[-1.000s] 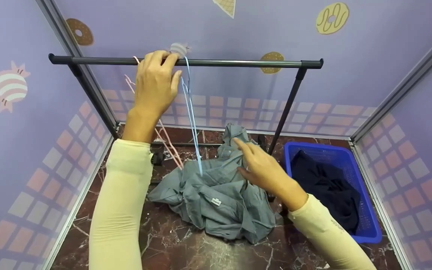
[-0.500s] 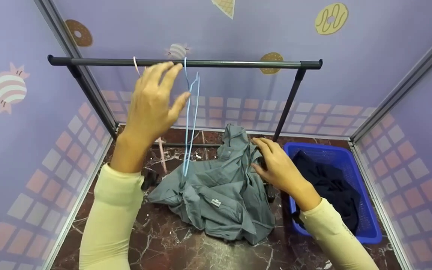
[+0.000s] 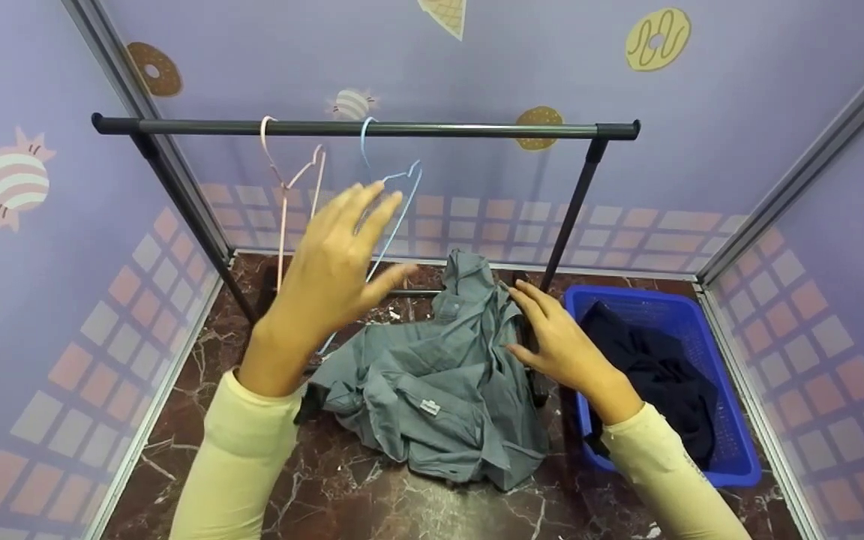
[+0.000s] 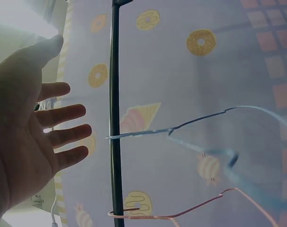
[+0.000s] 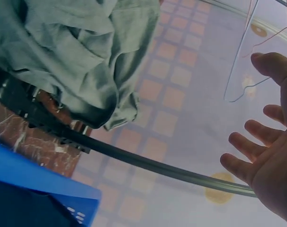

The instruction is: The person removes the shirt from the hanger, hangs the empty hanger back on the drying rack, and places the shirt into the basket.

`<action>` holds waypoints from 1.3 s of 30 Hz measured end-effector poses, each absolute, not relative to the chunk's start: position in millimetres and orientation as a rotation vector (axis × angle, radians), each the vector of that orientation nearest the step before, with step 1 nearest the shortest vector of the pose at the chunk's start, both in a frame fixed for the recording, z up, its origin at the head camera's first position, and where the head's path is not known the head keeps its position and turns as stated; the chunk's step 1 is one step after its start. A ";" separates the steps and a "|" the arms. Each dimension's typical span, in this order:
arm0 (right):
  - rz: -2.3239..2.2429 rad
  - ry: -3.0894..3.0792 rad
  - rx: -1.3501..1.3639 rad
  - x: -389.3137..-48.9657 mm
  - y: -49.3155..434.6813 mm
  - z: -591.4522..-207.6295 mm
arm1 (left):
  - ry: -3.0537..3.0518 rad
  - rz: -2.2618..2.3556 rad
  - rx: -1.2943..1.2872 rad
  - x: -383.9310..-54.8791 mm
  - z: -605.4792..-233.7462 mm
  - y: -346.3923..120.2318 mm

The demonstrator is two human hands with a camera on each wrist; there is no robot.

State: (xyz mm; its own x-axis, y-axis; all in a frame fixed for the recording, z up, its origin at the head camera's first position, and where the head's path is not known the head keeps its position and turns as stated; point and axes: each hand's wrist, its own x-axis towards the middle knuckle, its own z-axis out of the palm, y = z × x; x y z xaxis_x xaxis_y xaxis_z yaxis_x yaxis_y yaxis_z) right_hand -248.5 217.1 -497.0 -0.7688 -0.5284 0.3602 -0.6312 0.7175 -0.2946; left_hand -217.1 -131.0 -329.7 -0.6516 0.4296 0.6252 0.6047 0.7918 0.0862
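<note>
A pink hanger [image 3: 283, 217] and a blue hanger [image 3: 411, 202] hang by their hooks from the dark rack rail [image 3: 462, 130]. My left hand [image 3: 327, 262] is in the air in front of them, fingers spread, holding nothing; in the head view it overlaps part of the blue hanger. In the left wrist view its palm shows bare, apart from the rail. A crumpled grey-green shirt [image 3: 432, 375] lies low at the rack's base, a white label showing. My right hand [image 3: 563, 345], fingers loosely extended and palm bare, is just right of the shirt.
A blue plastic basket [image 3: 739, 450] with dark navy cloth [image 3: 649, 375] in it stands on the floor to the right. The rack's legs [image 3: 574, 210] reach down either side. Patterned walls close in the left, back and right over a dark marble floor [image 3: 342, 487].
My left hand has let go of the rail and come down toward me. Both hangers have swung and turned. My right hand has shifted right, away from the shirt.
</note>
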 end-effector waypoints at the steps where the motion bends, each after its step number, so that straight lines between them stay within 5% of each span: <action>1: 0.589 -2.665 0.932 -248.8 218.6 -499.1 | -2.389 -0.385 -0.768 -214.9 -333.4 -129.9; 12: 0.437 -2.771 0.874 -245.3 221.4 -524.1 | -2.523 -0.302 -0.828 -205.6 -383.9 -104.8; 39: 0.581 -3.155 0.652 -227.0 184.6 -604.7 | -2.823 -0.453 -0.886 -254.7 -556.4 -115.1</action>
